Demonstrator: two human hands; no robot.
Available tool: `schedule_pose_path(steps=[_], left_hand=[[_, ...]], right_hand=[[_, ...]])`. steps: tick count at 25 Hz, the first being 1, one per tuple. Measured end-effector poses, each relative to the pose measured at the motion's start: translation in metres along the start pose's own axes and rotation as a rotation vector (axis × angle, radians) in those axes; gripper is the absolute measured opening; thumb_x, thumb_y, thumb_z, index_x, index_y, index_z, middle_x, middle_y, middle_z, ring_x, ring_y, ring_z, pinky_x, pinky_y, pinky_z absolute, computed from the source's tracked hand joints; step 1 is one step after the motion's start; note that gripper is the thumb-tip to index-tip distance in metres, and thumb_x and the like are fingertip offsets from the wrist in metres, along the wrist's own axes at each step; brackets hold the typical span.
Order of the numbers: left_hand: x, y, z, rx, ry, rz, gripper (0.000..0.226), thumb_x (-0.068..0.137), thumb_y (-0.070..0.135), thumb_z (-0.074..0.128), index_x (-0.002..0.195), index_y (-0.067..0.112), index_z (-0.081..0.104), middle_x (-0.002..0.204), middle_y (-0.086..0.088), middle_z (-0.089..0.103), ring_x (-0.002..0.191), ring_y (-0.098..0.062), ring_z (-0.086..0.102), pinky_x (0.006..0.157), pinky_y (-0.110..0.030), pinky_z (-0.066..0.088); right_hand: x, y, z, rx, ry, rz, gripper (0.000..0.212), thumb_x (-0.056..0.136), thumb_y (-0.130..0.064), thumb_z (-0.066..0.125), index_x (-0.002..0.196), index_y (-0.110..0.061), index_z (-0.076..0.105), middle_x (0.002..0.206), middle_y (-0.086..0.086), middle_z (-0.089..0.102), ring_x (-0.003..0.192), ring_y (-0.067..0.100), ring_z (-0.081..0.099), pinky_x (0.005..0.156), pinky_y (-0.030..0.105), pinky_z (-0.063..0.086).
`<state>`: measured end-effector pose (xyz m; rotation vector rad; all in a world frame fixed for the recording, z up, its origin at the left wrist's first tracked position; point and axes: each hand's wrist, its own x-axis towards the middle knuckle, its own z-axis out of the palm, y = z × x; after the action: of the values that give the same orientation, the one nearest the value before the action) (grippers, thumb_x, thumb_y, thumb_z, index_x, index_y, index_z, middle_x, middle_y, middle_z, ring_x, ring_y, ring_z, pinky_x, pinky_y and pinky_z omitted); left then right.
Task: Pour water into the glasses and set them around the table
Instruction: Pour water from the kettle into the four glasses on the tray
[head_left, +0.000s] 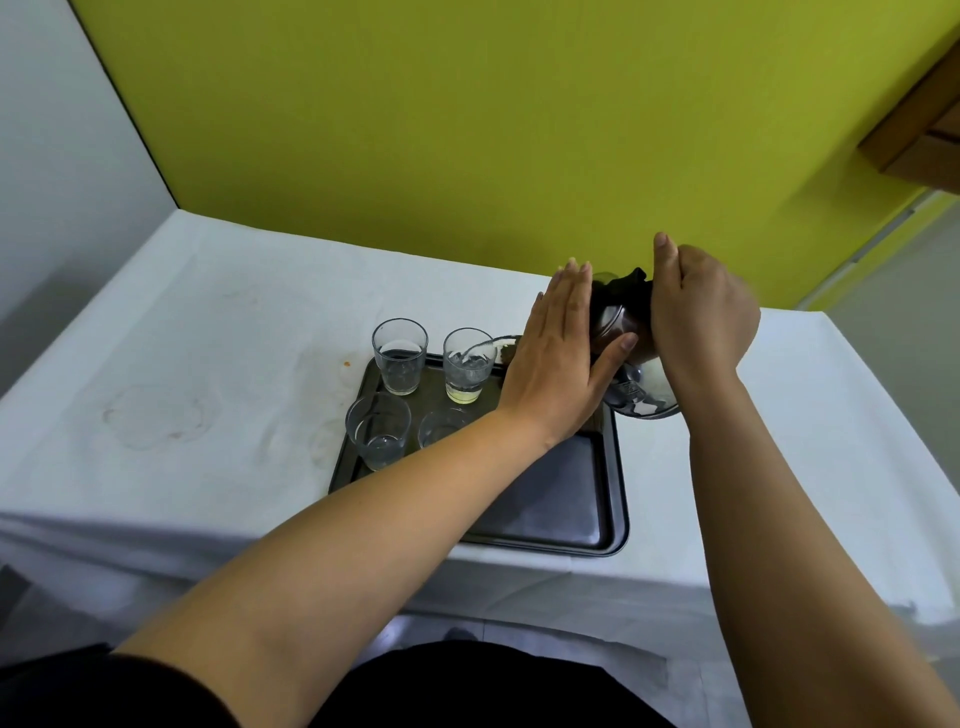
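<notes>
A shiny metal kettle (641, 387) with a dark handle is tipped to the left, and water runs from its spout into the back right glass (467, 366). My right hand (701, 312) grips the kettle's handle from above. My left hand (556, 364) lies flat with fingers straight against the kettle's lid and side. Several clear glasses stand on a dark metal tray (561, 499): back left glass (399, 356), front left glass (378, 428), and a front right glass (441, 426) half hidden by my left forearm. The left glasses hold water.
The tray lies near the front edge of a table under a white, stained cloth (182, 374). A yellow-green wall (467, 130) rises just behind the table. A wooden cabinet corner (919, 130) hangs at the upper right.
</notes>
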<state>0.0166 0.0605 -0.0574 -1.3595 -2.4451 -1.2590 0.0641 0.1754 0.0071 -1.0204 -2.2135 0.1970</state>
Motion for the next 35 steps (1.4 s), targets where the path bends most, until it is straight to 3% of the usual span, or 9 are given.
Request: schedule_pose_path(steps=[7,12,15,21,25,35], left_hand=[[0.004,0.004,0.0,-0.038,0.035,-0.026,0.084,0.09,0.059,0.019,0.151,0.002,0.011,0.161,-0.014,0.011,0.15,-0.022,0.008,0.122,-0.032,0.007],[0.005,0.002,0.0,-0.014,0.044,-0.005,0.083,0.091,0.058,0.021,0.151,0.002,0.011,0.161,-0.015,0.013,0.15,-0.023,0.009,0.122,-0.033,0.009],[0.004,0.002,0.003,0.004,-0.002,0.007,0.084,0.09,0.06,0.017,0.152,0.004,0.012,0.161,-0.014,0.013,0.15,-0.023,0.008,0.122,-0.032,0.005],[-0.003,-0.003,0.007,0.167,-0.173,0.077,0.085,0.087,0.062,0.009,0.152,0.007,0.012,0.162,-0.011,0.01,0.15,-0.021,0.002,0.122,-0.033,-0.001],[-0.012,-0.005,0.008,0.249,-0.204,0.136,0.084,0.09,0.064,0.011,0.152,0.007,0.015,0.161,-0.011,0.013,0.15,-0.021,0.004,0.122,-0.036,0.0],[-0.06,0.006,-0.011,0.173,-0.121,0.142,0.078,0.093,0.057,0.012,0.151,0.007,0.021,0.16,-0.011,0.02,0.15,-0.022,0.011,0.122,-0.037,0.004]], right_hand=[[0.007,-0.006,-0.006,-0.017,-0.001,-0.018,0.048,0.102,-0.046,0.032,0.07,-0.012,0.044,0.081,0.025,0.063,0.076,0.041,0.055,0.062,0.039,0.033],[0.007,-0.002,-0.002,0.013,-0.013,0.022,0.05,0.102,-0.047,0.032,0.065,-0.013,0.039,0.072,0.018,0.056,0.069,0.036,0.049,0.059,0.037,0.03],[-0.001,0.006,0.002,0.072,-0.068,0.149,0.053,0.101,-0.046,0.033,0.059,-0.014,0.032,0.07,0.01,0.05,0.069,0.031,0.045,0.06,0.034,0.028],[-0.033,0.027,0.014,0.322,-0.162,0.48,0.053,0.1,-0.043,0.037,0.057,-0.014,0.036,0.058,0.003,0.044,0.069,0.027,0.042,0.064,0.034,0.03],[-0.053,0.034,0.018,0.425,-0.19,0.592,0.051,0.097,-0.048,0.038,0.061,-0.013,0.047,0.067,0.009,0.058,0.07,0.027,0.048,0.067,0.036,0.037],[-0.089,0.019,-0.014,0.364,-0.165,0.547,0.053,0.098,-0.046,0.038,0.056,-0.016,0.03,0.054,0.0,0.038,0.059,0.021,0.036,0.063,0.034,0.029]])
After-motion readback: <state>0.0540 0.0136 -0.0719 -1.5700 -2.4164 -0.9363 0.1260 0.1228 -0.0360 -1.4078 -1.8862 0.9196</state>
